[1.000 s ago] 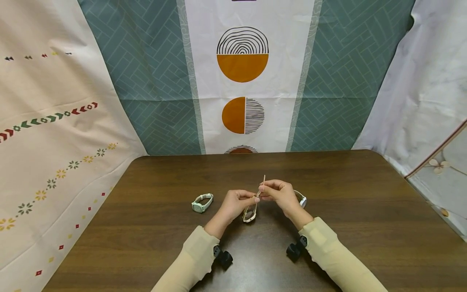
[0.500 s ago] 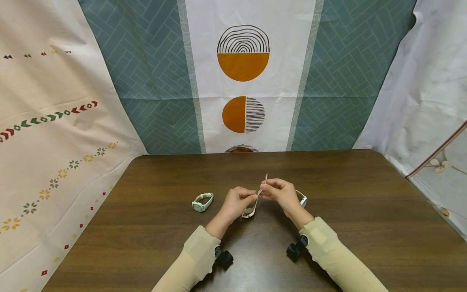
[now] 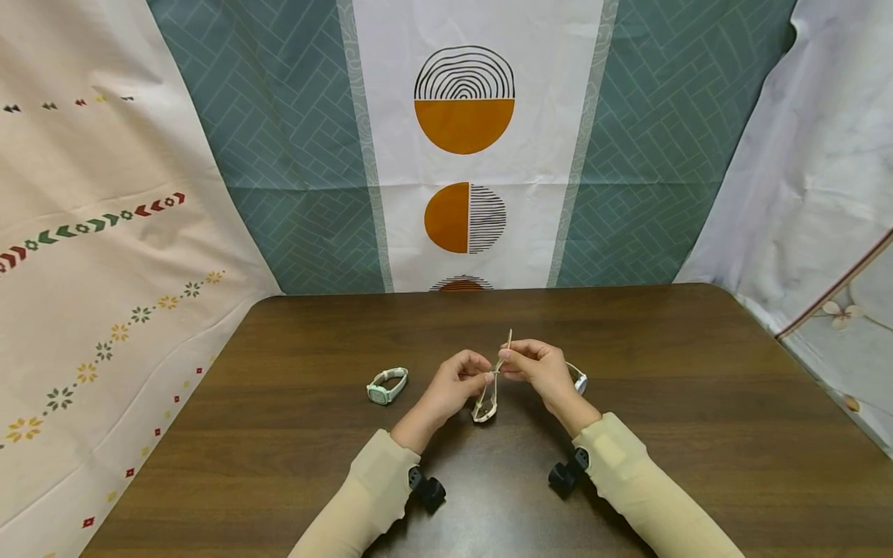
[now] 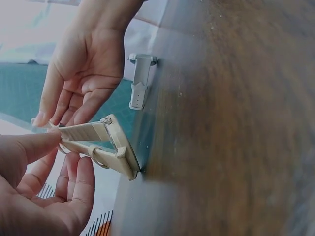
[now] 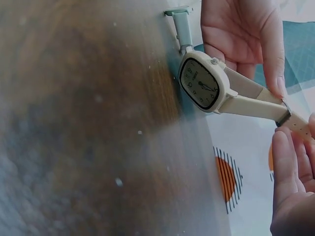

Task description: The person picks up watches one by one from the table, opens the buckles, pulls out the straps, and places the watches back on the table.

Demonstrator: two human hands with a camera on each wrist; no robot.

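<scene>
A cream wristwatch (image 3: 484,413) hangs between both hands over the middle of the table, its strap looped up to the buckle. In the right wrist view its dial (image 5: 199,83) faces the camera, and the strap passes through a metal buckle (image 5: 284,116). My left hand (image 3: 449,386) pinches the strap at the buckle between thumb and fingers. Just past the buckle, my right hand (image 3: 543,375) pinches the strap's free end, whose tip sticks up above the fingers. A strap keeper loop (image 4: 97,155) shows on the band in the left wrist view.
A mint-green watch (image 3: 379,395) lies buckled on the brown table (image 3: 279,434), left of the hands. Behind the right hand is a white watch (image 3: 580,382), partly hidden. A patterned cloth (image 3: 300,155) hangs behind the table's far edge.
The cream watch's case has swung slightly to the right and turned. My left fingers have spread a little at the buckle. The other two watches stay put.
</scene>
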